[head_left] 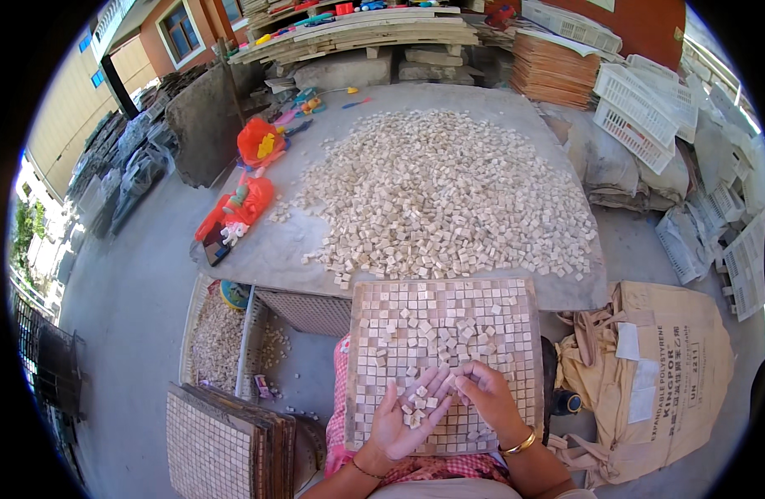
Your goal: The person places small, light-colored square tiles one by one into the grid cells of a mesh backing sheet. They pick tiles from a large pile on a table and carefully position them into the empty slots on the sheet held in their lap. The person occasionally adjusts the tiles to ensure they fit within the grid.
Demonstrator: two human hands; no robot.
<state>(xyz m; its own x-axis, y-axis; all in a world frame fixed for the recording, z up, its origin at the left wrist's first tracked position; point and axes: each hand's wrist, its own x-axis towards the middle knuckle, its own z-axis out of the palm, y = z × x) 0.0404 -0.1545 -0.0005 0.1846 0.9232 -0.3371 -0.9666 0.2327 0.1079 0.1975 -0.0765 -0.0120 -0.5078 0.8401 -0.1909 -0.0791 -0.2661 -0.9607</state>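
Palm up, my left hand [403, 416] cups several small pale stone tiles [417, 407] with its fingers stretched toward the right. At those fingertips my right hand [486, 397] is closed in a pinch on what looks like a single pale tile, mostly covered by the fingers. Both hands are over a square grid board [530, 366] lying across my lap. Tiles sit in many of its cells, and loose tiles [436, 333] are scattered on top around its middle. A gold bracelet circles my right wrist.
Beyond the board, a large heap of tiles [457, 191] covers a grey table [274, 258]. Red bags with toys [248, 204] lie at its left edge. Stacked grid boards [212, 445] and a white crate of chips [216, 341] stand left; a tan sack [673, 382] lies right.
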